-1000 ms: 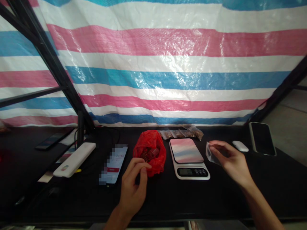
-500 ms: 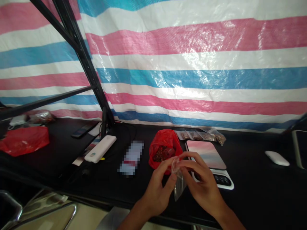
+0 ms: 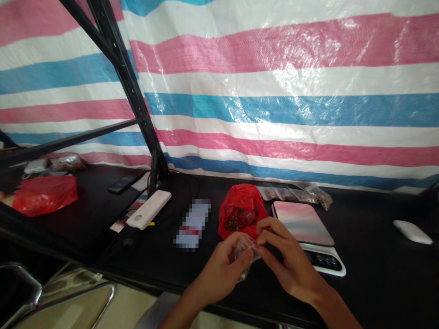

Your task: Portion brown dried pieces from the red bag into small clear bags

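Observation:
Both hands meet in front of me over the black table (image 3: 377, 274). My left hand (image 3: 221, 269) and my right hand (image 3: 288, 265) pinch a small clear plastic bag (image 3: 245, 249) between their fingertips. Just behind them stands an open red plastic bag (image 3: 242, 214) with dark reddish-brown pieces inside. To its right sits a white kitchen scale (image 3: 308, 233) with a shiny plate. Several small filled clear bags (image 3: 295, 194) lie in a row behind the scale.
A phone (image 3: 194, 224) lies left of the red bag, beside a white power bank (image 3: 149, 209). A white mouse (image 3: 411, 231) is far right. A black metal frame (image 3: 130, 91) rises at left, with another red bag (image 3: 44, 194) and phone (image 3: 123, 183) beyond. A striped tarp hangs behind.
My right hand brought the clear bag from the right to the middle and my left hand joined it. The view swung left. The bag now sits bunched between both hands.

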A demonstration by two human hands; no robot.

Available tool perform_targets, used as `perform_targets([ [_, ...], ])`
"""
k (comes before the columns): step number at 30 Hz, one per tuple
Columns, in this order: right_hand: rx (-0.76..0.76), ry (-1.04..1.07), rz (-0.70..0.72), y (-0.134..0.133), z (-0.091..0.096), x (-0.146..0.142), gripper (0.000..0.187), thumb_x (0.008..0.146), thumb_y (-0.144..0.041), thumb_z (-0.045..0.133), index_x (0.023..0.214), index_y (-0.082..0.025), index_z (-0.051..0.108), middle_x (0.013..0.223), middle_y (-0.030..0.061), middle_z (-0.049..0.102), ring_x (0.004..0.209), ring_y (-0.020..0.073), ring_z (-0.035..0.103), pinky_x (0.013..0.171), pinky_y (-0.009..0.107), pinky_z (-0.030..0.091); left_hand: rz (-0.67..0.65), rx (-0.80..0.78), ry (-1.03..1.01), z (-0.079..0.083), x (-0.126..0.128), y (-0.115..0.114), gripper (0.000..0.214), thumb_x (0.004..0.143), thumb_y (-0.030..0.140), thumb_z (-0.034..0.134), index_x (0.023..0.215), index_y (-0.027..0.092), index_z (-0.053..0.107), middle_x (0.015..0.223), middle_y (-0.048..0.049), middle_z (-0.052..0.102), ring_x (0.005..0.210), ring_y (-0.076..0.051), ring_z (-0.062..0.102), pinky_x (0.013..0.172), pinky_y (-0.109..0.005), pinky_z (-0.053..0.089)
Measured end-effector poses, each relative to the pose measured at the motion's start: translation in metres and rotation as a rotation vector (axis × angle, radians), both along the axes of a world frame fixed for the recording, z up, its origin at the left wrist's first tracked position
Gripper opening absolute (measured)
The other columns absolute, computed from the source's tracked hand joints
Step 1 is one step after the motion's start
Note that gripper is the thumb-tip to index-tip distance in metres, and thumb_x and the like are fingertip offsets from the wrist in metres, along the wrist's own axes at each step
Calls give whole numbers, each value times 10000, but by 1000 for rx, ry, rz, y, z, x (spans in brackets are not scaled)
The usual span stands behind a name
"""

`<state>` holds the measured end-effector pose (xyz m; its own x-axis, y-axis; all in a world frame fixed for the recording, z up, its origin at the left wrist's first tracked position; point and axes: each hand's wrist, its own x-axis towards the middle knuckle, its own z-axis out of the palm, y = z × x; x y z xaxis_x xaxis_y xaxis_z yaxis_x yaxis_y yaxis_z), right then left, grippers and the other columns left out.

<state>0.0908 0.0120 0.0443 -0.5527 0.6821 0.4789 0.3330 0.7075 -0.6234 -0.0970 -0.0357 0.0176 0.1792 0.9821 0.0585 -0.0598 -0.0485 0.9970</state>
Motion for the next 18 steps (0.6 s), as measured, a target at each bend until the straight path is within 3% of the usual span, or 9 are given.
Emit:
perform_targets([
  [3,-3,-8,-72,17,-1,-6,166,1015,-249,508,968,-244,667,1047,59,683,1007,212,624,897,349,496,237,72,107,0,-11,2,307,973,472,559,1086,199,643,986,-55,685,896,-184,621,841,-289,478],
  [5,39,-114,-162,32,-3,-11,180,992,-206,527,1010,-242,703,1060,54,724,1028,230,617,945,386,469,440,90,195,0,-17,3,272,992,438,480,1039,207,615,964,-51,681,902,-196,624,847,-301,466],
  [7,87,-277,-210,45,-5,-15,216,939,-145,564,1033,-245,731,1089,45,750,1052,258,596,966,425,435,561,52,290,0,-17,3,263,1002,420,405,964,220,573,906,-48,675,866,-211,629,812,-313,453],
  [10,107,-446,-239,54,-8,-18,356,868,-63,563,1121,-249,730,1153,38,755,1086,280,567,950,441,404,562,-98,494,0,-9,2,262,1001,454,377,912,245,507,860,-55,685,818,-246,656,740,-328,418],
  [14,99,-485,-262,46,-10,-19,362,876,-95,562,1167,-247,714,1147,63,740,1085,275,553,946,438,378,547,-186,822,3,8,5,295,924,553,521,912,261,480,842,-80,702,794,-318,680,679,-331,339],
  [18,30,-454,-208,33,-9,-18,285,874,-182,638,1137,-263,715,1081,47,746,1089,265,553,981,439,345,596,-141,795,1,13,15,249,905,489,567,915,261,469,839,-70,687,787,-301,673,652,-312,311],
])
